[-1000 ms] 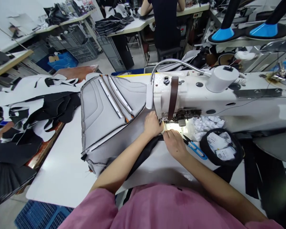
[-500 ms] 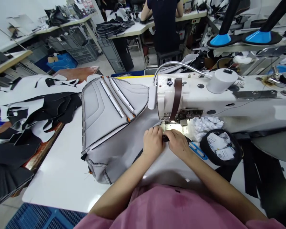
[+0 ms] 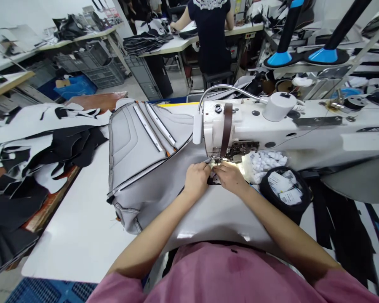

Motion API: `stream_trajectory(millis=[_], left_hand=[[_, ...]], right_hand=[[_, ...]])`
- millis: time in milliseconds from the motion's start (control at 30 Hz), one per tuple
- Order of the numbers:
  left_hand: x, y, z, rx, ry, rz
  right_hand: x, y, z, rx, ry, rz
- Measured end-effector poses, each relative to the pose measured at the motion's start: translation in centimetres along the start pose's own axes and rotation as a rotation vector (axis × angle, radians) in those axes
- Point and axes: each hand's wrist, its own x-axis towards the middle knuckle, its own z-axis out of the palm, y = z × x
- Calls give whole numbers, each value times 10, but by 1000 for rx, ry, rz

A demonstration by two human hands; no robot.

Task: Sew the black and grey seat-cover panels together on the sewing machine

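Observation:
A white sewing machine (image 3: 259,122) stands across the white table (image 3: 82,227). A grey padded cover (image 3: 139,151) with two pale strips lies to its left, one edge running under the needle. My left hand (image 3: 196,179) is closed on the fabric edge just in front of the needle. My right hand (image 3: 229,176) pinches the same edge from the right, and the two hands almost touch. A small black strip (image 3: 213,181) shows between them. What the fingertips press is partly hidden.
A black round tray (image 3: 286,189) of white labels sits right of my hands, with loose white labels (image 3: 265,162) behind it. Black and white cut pieces (image 3: 44,147) pile up at the left. Another person (image 3: 210,33) sits at the far table. Grey crates (image 3: 104,69) stand on the floor.
Both hands have drawn together close under the needle. The left hand slid back from beside the machine head. The blue snips by the right hand are no longer visible.

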Motion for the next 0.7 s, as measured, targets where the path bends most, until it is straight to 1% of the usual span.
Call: stream_trajectory(millis=[167,233,367,433,500,567,600,633,667,700], left_hand=[[-15,-4,8,-9,92,167],[-18,-6,10,-30,86,219],[-16,-4,8,-25,41,222],[-13,0,5,-19,47,201],[-12,3,4,-28,56,201],[-11,5,3,-45,62,212],[-12,5,4,-52,62,218],[-12,4,4,-60,59,220],[-12,4,4,-65,54,220],[-13,4,4,-64,51,216]], right_hand=[[-3,-9,-5,-35,-31,43],[-3,-13,-7,-46,-40,55],[-6,-20,-9,-49,-104,45],[-10,-23,-19,-33,-159,58],[-15,-30,-43,34,-161,118],[-20,-42,-80,202,-75,173],[-23,-51,-102,326,2,171],[-26,-61,-123,461,58,124],[-28,-72,-141,556,100,30],[-30,-83,-155,606,130,-53]])
